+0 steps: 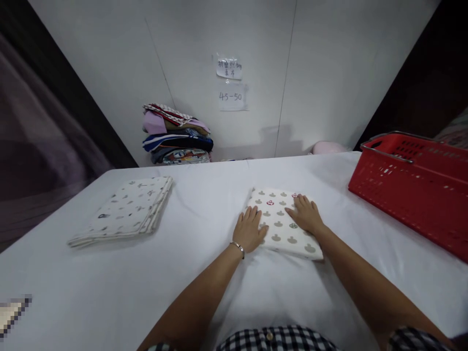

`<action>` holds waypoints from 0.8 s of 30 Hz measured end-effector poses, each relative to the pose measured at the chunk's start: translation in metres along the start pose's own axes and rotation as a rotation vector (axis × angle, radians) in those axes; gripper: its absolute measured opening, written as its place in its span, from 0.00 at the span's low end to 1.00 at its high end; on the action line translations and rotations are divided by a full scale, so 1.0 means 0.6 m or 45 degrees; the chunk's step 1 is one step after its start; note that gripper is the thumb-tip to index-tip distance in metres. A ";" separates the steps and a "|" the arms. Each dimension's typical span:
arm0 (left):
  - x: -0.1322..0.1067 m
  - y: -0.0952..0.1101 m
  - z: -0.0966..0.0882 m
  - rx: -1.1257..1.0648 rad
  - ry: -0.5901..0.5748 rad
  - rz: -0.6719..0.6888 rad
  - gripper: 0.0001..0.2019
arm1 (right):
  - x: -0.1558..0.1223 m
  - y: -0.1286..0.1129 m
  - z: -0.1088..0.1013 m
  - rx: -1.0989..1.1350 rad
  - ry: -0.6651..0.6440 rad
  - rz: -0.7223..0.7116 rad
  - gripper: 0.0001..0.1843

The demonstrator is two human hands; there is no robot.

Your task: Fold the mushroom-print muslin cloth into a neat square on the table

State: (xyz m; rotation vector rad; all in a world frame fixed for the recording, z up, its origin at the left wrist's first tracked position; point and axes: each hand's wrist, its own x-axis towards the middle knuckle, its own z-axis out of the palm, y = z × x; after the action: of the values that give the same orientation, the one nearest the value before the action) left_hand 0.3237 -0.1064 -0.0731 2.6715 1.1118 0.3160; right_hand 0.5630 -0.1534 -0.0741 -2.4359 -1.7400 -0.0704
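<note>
A small folded white cloth [278,225] printed with grey and red shapes lies on the white table [204,214] in front of me. My left hand [250,230] rests flat on its left edge, fingers stretched out, a thin bracelet at the wrist. My right hand [305,213] lies flat on the cloth's right part, fingers spread toward its far corner. Neither hand grips anything.
A second folded patterned cloth [127,208] lies at the left of the table. A red plastic basket [417,187] stands at the right edge. A pile of folded coloured garments [177,135] sits against the back wall under two paper notes [230,83].
</note>
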 end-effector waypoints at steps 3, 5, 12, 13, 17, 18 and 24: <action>0.001 -0.001 -0.007 -0.014 -0.062 -0.021 0.28 | 0.001 0.009 0.016 0.003 0.020 0.004 0.36; 0.012 0.003 -0.018 -0.038 -0.151 -0.047 0.28 | 0.000 0.007 0.018 0.004 0.012 0.004 0.36; 0.129 0.025 -0.037 -0.055 -0.055 -0.027 0.31 | 0.002 0.004 0.018 -0.021 0.024 0.006 0.37; 0.145 0.023 -0.032 -0.056 -0.063 -0.034 0.31 | 0.002 0.004 0.018 -0.019 0.023 0.006 0.37; 0.177 0.001 -0.005 -0.119 -0.193 -0.196 0.33 | 0.000 0.005 0.020 -0.015 0.038 -0.015 0.36; 0.178 -0.004 0.001 -0.130 -0.202 -0.208 0.33 | -0.001 0.005 0.020 -0.014 0.042 -0.020 0.36; 0.178 -0.015 0.004 -0.189 -0.212 -0.190 0.33 | 0.001 0.005 0.019 0.008 0.023 -0.007 0.37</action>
State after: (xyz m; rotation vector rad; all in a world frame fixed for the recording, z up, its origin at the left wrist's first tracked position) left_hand 0.3922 -0.0240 -0.0660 2.4206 1.1787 0.1398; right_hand 0.5656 -0.1524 -0.0857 -2.4188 -1.7366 -0.0875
